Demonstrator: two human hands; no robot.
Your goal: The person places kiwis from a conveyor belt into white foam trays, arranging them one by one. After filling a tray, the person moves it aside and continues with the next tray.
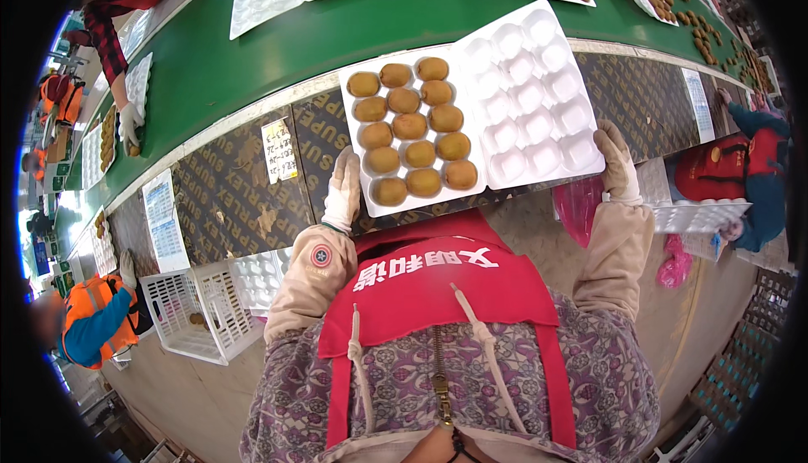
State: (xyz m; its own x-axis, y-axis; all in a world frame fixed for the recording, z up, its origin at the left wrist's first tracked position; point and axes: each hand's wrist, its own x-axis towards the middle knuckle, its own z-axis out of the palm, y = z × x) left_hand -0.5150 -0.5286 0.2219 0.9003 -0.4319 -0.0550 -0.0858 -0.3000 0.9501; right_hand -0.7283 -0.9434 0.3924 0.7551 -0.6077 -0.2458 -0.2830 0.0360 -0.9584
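A white foam clamshell tray (472, 141) lies unfolded in front of me, across the patterned board ledge and the edge of the green belt. Its left half holds rows of brown kiwifruit (410, 126), one to a cup; the cups of its right half (529, 96) are bare. My left hand (344, 190), in a pale glove, is flat against the tray's left edge, fingers pointing away from me. My right hand (617, 163), gloved too, grips the right edge near its lower corner, with the fingertips partly hidden. The tray is slightly tilted.
The green conveyor belt (208, 93) carries other kiwifruit trays and loose kiwifruit. Paper sheets with writing are stuck on the ledge (240, 191). A white plastic crate (196, 311) stands below at left. Co-workers are at both sides; one's gloved hand (129, 123) reaches over the belt.
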